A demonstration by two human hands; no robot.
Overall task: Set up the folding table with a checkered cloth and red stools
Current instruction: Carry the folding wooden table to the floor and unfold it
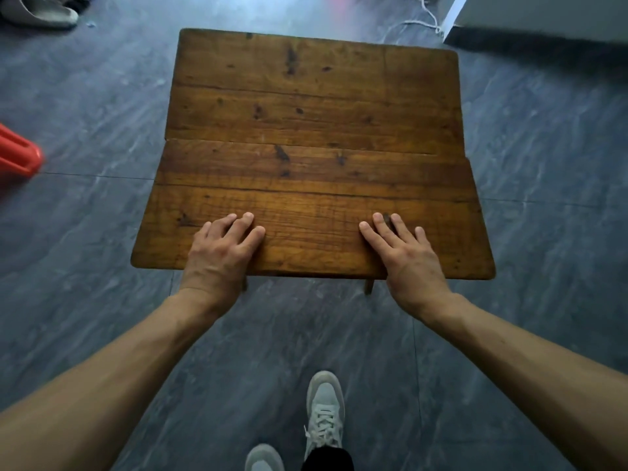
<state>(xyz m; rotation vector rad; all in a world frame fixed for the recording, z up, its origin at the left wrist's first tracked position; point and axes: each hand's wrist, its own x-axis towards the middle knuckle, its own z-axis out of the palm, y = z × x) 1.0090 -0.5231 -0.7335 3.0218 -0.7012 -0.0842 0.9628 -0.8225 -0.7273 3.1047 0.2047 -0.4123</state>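
Note:
A brown wooden folding table stands on the dark grey floor in front of me, its top unfolded into two boards with a seam across the middle. My left hand lies flat on the near board by its front edge, fingers straight. My right hand lies flat on the same board further right, fingers spread. Both hands hold nothing. Part of a red stool shows at the left edge of the view. No checkered cloth is in view.
A pair of pale slippers lies at the far left. A white cord runs across the floor beside a grey cabinet at the far right. My own grey sneakers are near the table's front edge.

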